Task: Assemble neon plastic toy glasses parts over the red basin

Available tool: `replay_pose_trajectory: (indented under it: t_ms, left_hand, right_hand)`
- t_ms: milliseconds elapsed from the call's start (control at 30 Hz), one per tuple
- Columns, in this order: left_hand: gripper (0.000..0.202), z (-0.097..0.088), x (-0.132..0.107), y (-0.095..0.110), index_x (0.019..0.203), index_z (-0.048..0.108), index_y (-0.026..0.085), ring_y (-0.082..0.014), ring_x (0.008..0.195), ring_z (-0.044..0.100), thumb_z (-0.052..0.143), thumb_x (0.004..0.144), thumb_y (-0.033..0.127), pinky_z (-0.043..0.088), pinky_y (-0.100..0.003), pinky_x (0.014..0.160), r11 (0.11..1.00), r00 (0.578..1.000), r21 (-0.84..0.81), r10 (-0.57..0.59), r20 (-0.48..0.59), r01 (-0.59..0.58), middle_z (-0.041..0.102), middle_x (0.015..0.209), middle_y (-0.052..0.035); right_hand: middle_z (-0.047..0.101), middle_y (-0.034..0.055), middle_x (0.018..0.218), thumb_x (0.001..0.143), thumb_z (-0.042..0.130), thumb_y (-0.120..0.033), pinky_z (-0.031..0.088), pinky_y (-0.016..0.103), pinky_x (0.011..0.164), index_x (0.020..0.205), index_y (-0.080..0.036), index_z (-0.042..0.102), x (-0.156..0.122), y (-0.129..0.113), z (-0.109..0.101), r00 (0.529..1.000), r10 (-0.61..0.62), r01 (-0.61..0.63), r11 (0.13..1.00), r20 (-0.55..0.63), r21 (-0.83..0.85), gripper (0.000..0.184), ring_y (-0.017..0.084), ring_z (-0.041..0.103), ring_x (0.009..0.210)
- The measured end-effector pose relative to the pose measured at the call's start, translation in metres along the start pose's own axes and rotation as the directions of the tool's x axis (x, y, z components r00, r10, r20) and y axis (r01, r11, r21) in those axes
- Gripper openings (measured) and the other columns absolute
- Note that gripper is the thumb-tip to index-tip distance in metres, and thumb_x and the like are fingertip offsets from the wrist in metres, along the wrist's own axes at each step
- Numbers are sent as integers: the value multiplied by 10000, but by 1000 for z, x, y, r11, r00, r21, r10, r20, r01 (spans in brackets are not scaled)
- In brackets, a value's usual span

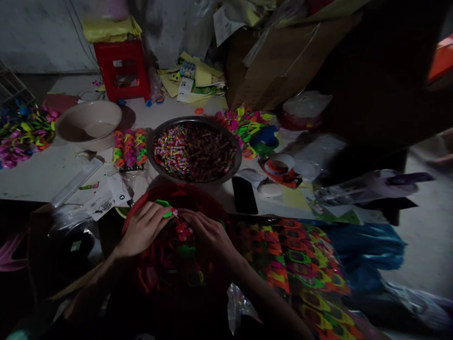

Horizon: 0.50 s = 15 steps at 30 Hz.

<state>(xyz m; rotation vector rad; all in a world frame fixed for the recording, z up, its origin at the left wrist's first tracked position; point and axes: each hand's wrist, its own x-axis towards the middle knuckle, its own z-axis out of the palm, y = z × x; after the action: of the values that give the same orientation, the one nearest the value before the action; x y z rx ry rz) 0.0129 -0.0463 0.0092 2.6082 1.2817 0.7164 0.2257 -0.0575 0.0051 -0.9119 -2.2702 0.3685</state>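
Both my hands are down over a red basin (184, 191) full of small coloured plastic toy glasses, close in front of me. My left hand (143, 227) is closed in a pinch on a green plastic piece (163, 204) at its fingertips. My right hand (208, 231) rests with fingers curled next to a small red flower-shaped piece (184, 231); whether it grips it I cannot tell for sure. The fingertips of the two hands nearly touch. The lower part of the view is dark.
A metal bowl (194, 123) of small multicoloured items stands just beyond. A beige basin (89, 123), stacked coloured rings (129, 147), a black phone (245, 194), a red stool (122, 70), a cardboard box (283, 61) and packed sheets of glasses (304, 264) at right surround it.
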Motion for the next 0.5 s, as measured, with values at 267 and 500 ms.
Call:
replay_pose_trajectory:
  t_ms: [267,500]
  left_hand:
    - [288,-1,-1,1,1230,550,204,-160,907,603,468,956,239,497,-285,816,999,1000,33,22,-9,-22,680,1006,-43]
    - [300,1,0,-4,1245,536,196,-171,944,592,455,961,248,483,-295,847,999,999,51,2,32,-3,675,1035,-51]
  right_hand:
    - [605,172,1262,934,394,-115,566,356,800,1312,-105,488,-3,0,0,995,-46,63,979,92,-193,390,246,615,1033]
    - [633,171,1215,954,355,-124,570,334,755,1258,-93,524,1,-3,-1,997,-38,52,977,69,-207,349,231,627,973]
